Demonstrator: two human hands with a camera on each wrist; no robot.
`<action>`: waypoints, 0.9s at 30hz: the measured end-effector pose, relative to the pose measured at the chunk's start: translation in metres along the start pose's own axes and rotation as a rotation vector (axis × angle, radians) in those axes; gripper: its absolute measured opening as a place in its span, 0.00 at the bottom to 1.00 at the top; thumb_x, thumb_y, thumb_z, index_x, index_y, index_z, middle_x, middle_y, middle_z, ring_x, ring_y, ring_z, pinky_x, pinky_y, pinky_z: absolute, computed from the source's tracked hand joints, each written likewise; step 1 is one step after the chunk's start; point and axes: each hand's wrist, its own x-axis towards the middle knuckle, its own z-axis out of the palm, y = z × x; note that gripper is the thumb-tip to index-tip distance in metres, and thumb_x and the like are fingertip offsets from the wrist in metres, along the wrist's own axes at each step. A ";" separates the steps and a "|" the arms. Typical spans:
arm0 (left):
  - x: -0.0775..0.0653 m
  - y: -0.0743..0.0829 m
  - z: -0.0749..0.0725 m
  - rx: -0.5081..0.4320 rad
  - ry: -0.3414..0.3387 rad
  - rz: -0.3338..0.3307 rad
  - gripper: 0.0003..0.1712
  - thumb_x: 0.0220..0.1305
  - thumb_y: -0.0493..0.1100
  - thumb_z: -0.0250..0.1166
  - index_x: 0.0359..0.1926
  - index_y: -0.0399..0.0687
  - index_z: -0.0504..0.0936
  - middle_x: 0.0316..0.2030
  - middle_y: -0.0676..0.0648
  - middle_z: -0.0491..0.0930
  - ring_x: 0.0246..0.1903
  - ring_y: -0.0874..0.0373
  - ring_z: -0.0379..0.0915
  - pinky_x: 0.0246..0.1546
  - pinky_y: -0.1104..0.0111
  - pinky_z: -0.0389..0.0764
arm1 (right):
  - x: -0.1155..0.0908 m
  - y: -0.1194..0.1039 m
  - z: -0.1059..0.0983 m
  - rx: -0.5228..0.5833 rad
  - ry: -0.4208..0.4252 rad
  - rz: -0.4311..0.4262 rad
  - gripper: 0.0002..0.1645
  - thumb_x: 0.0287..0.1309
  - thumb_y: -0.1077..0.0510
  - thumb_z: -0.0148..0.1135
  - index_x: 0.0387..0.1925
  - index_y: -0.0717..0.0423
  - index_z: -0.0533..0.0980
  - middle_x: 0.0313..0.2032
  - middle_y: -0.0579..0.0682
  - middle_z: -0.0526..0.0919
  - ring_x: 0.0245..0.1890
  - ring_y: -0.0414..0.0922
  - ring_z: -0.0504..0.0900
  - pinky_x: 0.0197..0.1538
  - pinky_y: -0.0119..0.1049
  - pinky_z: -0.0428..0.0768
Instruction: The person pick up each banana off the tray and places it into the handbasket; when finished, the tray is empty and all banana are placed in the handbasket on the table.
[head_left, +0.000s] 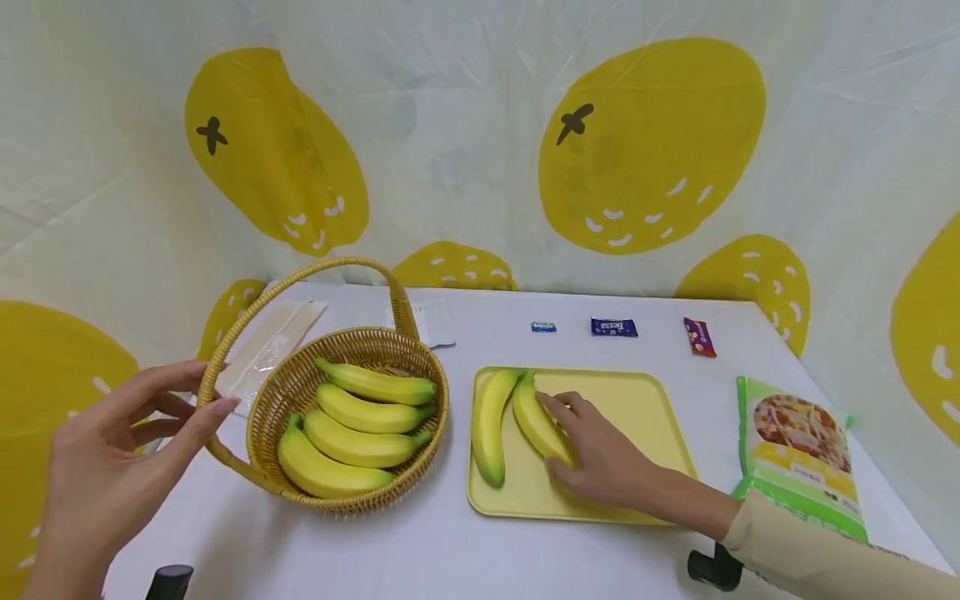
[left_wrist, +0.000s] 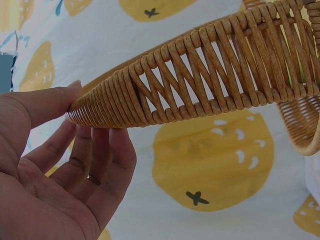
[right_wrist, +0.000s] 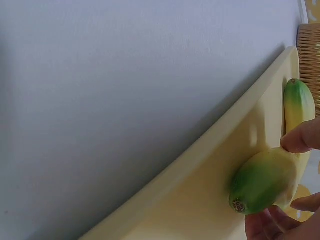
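My left hand [head_left: 112, 454] pinches the arched handle [left_wrist: 200, 72] of a round wicker basket [head_left: 442, 392], thumb on one face and fingers on the other. The handle leans toward that hand. Inside the basket, several yellow bananas [head_left: 375, 384] with green tips lie side by side. To the right is a pale yellow tray [head_left: 637, 400]. On it my right hand [head_left: 607, 462] grips a banana [right_wrist: 265, 180] between thumb and fingers, its green end pointing outward in the right wrist view. Another banana [head_left: 489, 429] lies along the tray's left side, close beside the held one.
Behind the tray are a small blue packet [head_left: 543, 327], a dark blue packet [head_left: 613, 327] and a purple-red packet [head_left: 700, 337]. A green and yellow food bag [head_left: 806, 458] lies at the right. Clear plastic packaging [head_left: 258, 358] sits behind the basket. A patterned cloth [head_left: 465, 150] hangs behind the table.
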 end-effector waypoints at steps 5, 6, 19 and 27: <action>-0.001 0.001 0.000 -0.004 0.002 -0.012 0.27 0.53 0.28 0.82 0.56 0.44 0.89 0.42 0.52 0.86 0.33 0.65 0.79 0.42 0.86 0.79 | 0.006 0.004 0.002 0.020 0.022 -0.018 0.49 0.51 0.63 0.70 0.76 0.63 0.66 0.56 0.54 0.75 0.48 0.45 0.76 0.49 0.43 0.82; -0.002 0.002 0.000 -0.008 0.002 -0.012 0.27 0.53 0.28 0.82 0.56 0.44 0.89 0.41 0.51 0.86 0.33 0.64 0.79 0.42 0.86 0.80 | 0.007 0.006 0.003 0.024 0.024 -0.015 0.49 0.50 0.64 0.70 0.76 0.64 0.66 0.56 0.54 0.75 0.48 0.45 0.76 0.49 0.43 0.82; -0.001 0.004 0.000 -0.010 0.011 0.027 0.28 0.51 0.26 0.82 0.55 0.43 0.89 0.41 0.53 0.86 0.32 0.64 0.80 0.41 0.84 0.81 | 0.014 0.014 0.003 0.056 0.039 0.033 0.49 0.51 0.67 0.72 0.76 0.62 0.66 0.48 0.52 0.78 0.42 0.46 0.73 0.46 0.45 0.78; 0.000 0.004 0.002 -0.027 0.003 0.046 0.28 0.51 0.24 0.81 0.55 0.43 0.89 0.41 0.54 0.86 0.32 0.64 0.79 0.41 0.84 0.81 | 0.014 0.016 0.002 0.089 0.062 0.037 0.48 0.50 0.69 0.71 0.75 0.60 0.68 0.44 0.48 0.78 0.39 0.45 0.72 0.44 0.44 0.77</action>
